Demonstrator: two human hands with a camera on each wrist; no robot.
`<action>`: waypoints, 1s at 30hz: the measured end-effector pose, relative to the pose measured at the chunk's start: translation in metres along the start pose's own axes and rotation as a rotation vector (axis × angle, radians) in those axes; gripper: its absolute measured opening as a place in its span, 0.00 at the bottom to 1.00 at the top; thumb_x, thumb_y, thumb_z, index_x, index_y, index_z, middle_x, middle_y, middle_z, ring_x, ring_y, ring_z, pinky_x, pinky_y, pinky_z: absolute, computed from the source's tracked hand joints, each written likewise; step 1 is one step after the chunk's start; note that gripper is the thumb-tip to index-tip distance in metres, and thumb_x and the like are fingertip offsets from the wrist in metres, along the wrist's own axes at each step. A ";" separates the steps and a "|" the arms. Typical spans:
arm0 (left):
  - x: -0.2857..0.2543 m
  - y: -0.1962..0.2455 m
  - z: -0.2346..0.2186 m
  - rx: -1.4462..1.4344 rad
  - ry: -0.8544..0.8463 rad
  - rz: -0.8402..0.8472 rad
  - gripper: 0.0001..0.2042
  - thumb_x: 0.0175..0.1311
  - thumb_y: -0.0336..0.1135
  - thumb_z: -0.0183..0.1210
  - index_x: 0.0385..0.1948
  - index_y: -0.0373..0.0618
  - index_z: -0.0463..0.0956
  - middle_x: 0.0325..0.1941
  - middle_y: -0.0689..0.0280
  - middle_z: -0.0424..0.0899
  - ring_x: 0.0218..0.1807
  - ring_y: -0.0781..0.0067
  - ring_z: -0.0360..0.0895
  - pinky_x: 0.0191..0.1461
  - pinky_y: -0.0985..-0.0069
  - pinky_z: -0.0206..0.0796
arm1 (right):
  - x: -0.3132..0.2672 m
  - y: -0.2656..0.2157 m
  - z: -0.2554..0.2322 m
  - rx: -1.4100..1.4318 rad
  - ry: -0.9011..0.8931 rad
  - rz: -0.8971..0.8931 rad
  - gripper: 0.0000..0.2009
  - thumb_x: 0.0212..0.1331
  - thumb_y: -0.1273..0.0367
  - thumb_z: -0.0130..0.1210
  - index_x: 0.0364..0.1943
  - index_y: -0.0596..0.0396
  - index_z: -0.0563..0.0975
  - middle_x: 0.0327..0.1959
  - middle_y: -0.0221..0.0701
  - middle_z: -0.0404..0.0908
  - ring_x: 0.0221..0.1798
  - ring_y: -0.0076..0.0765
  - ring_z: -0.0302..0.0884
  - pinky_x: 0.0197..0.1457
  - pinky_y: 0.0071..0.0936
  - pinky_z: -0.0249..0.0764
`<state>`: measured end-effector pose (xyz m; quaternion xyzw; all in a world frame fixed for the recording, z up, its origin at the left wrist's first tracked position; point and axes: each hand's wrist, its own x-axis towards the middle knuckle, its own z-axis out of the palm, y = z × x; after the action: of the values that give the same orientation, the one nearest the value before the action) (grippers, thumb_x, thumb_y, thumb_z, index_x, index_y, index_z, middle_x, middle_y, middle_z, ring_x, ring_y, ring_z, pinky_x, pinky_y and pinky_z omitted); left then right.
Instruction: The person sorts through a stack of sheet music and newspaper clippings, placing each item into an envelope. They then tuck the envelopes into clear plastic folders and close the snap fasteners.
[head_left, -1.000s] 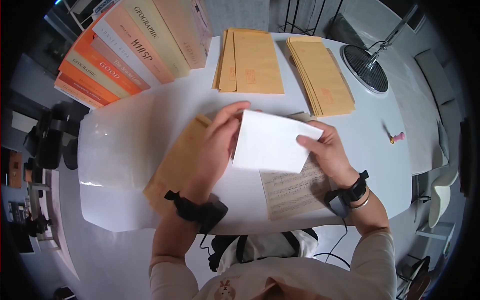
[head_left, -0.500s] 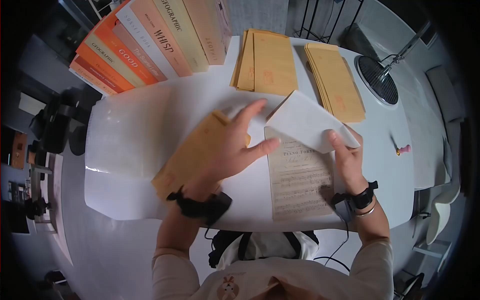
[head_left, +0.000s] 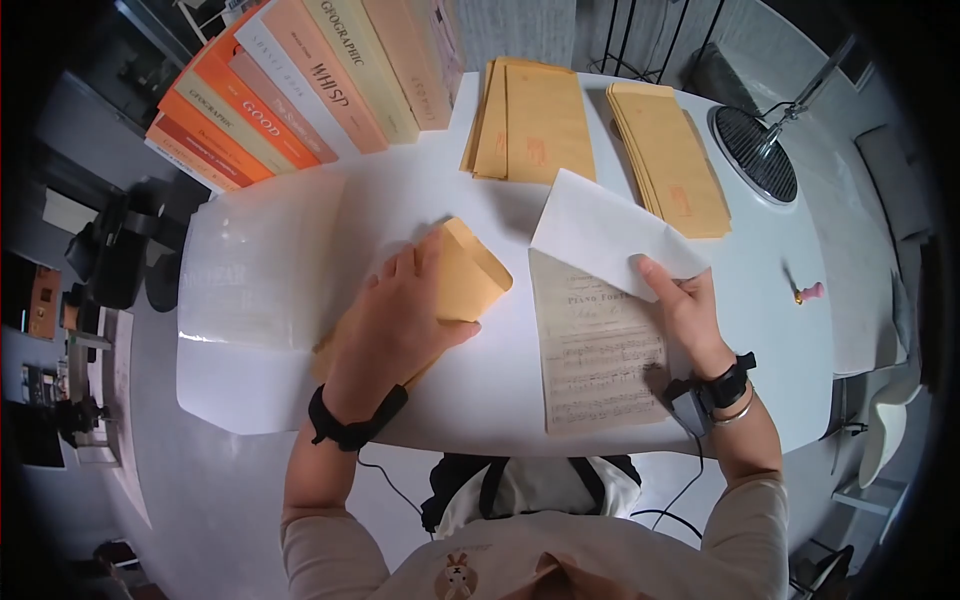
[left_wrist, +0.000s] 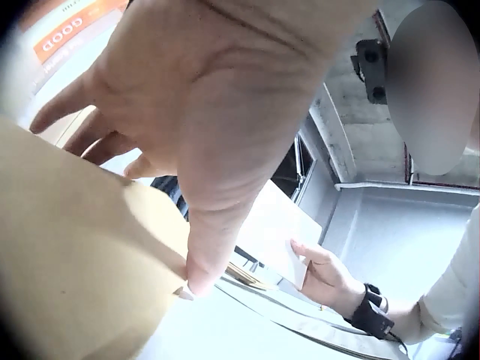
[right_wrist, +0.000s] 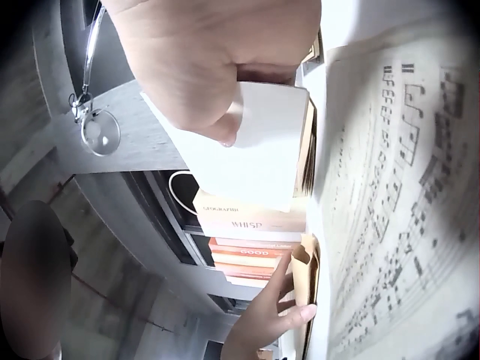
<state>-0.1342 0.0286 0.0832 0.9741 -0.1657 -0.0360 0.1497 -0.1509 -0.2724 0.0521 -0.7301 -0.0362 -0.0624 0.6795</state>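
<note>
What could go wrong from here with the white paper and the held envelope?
The right hand pinches the white paper near one end, so the far end might swing or sag. The paper also overlaps the sheet music in view and may drag it. The left hand grips the kraft envelope across its width, possibly creasing it.

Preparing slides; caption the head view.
Left hand gripping a tan paper envelope, right hand holding a flat white paper partly over a printed music sheet.

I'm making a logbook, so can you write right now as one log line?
left hand: grips brown envelope | right hand: pinches white paper | on table: sheet music, upright books
</note>
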 end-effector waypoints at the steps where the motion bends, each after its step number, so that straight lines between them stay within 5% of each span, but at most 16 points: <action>1: 0.000 0.003 0.000 0.010 0.023 0.026 0.48 0.42 0.46 0.70 0.65 0.39 0.51 0.55 0.50 0.70 0.56 0.49 0.69 0.58 0.55 0.61 | 0.000 -0.004 0.001 0.031 -0.008 -0.009 0.12 0.64 0.69 0.55 0.46 0.65 0.77 0.39 0.28 0.81 0.41 0.19 0.74 0.44 0.19 0.71; 8: -0.003 0.026 -0.004 -0.044 0.110 0.192 0.47 0.40 0.39 0.71 0.65 0.37 0.53 0.61 0.49 0.66 0.61 0.46 0.64 0.64 0.60 0.59 | -0.003 -0.012 0.006 0.126 0.006 -0.001 0.12 0.63 0.70 0.55 0.47 0.64 0.76 0.39 0.28 0.81 0.41 0.18 0.74 0.44 0.18 0.71; 11: -0.002 0.023 0.006 -0.040 0.160 0.282 0.47 0.41 0.40 0.70 0.65 0.33 0.52 0.60 0.48 0.65 0.61 0.46 0.63 0.64 0.59 0.57 | -0.002 -0.012 -0.002 -0.096 -0.158 0.050 0.13 0.63 0.71 0.55 0.47 0.66 0.75 0.35 0.28 0.82 0.38 0.18 0.75 0.41 0.19 0.72; 20: -0.020 0.041 0.008 -0.098 0.057 0.466 0.46 0.41 0.42 0.69 0.62 0.28 0.54 0.60 0.47 0.63 0.61 0.48 0.61 0.66 0.59 0.53 | 0.008 -0.036 -0.024 -0.019 -0.494 0.522 0.15 0.59 0.71 0.56 0.48 0.65 0.74 0.32 0.34 0.81 0.22 0.24 0.78 0.20 0.19 0.76; 23: -0.019 0.052 0.014 -0.125 0.068 0.513 0.47 0.39 0.40 0.70 0.63 0.27 0.54 0.61 0.46 0.63 0.62 0.46 0.60 0.67 0.61 0.55 | 0.002 -0.050 -0.007 -0.072 -0.529 0.552 0.18 0.60 0.70 0.56 0.51 0.65 0.72 0.33 0.33 0.81 0.27 0.21 0.78 0.27 0.17 0.76; 24: -0.018 0.056 0.012 -0.108 0.054 0.513 0.47 0.40 0.41 0.70 0.63 0.26 0.54 0.62 0.45 0.62 0.63 0.46 0.59 0.67 0.62 0.54 | 0.000 -0.005 -0.005 -0.157 -0.525 0.066 0.20 0.60 0.69 0.57 0.55 0.61 0.71 0.35 0.31 0.81 0.33 0.17 0.76 0.35 0.14 0.73; 27: -0.011 0.060 0.009 -0.105 0.086 0.486 0.47 0.41 0.42 0.70 0.63 0.26 0.53 0.63 0.45 0.61 0.63 0.46 0.59 0.67 0.61 0.54 | 0.000 -0.020 0.001 0.030 -0.292 0.132 0.16 0.60 0.69 0.59 0.51 0.58 0.73 0.32 0.28 0.80 0.35 0.13 0.73 0.38 0.12 0.69; 28: -0.009 0.061 0.009 -0.113 0.106 0.474 0.47 0.41 0.42 0.70 0.63 0.26 0.53 0.63 0.45 0.61 0.63 0.46 0.59 0.67 0.61 0.54 | 0.005 -0.020 -0.014 0.023 -0.228 0.231 0.09 0.59 0.69 0.59 0.41 0.58 0.76 0.29 0.25 0.80 0.30 0.12 0.72 0.34 0.12 0.69; 30: -0.007 0.062 0.010 -0.130 0.143 0.444 0.47 0.42 0.42 0.70 0.63 0.27 0.53 0.62 0.45 0.61 0.63 0.46 0.59 0.66 0.61 0.55 | 0.010 -0.027 -0.028 0.059 -0.251 0.193 0.06 0.60 0.70 0.58 0.35 0.58 0.76 0.27 0.24 0.79 0.28 0.12 0.70 0.32 0.12 0.68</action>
<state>-0.1615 -0.0274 0.0931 0.9020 -0.3623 0.0563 0.2278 -0.1460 -0.2982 0.0818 -0.7121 -0.0524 0.0960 0.6935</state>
